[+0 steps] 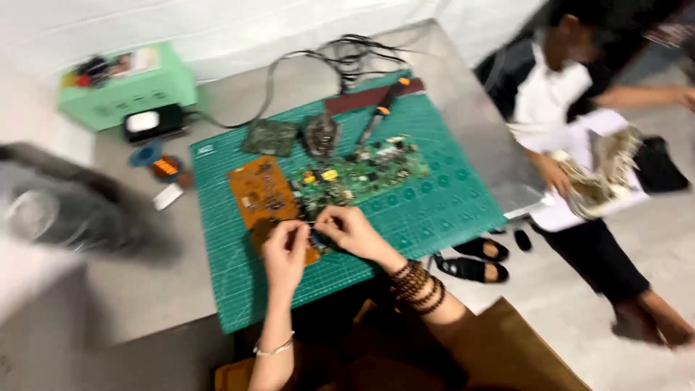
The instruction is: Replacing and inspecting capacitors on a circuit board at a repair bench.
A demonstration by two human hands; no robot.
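Head view: green box (130, 90) with oddments (98, 69)

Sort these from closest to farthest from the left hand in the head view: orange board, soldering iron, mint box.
1. Orange board: right above the left hand, on the green mat.
2. Soldering iron: up and right, near the mat's far edge.
3. Mint box: far upper left, off the mat.
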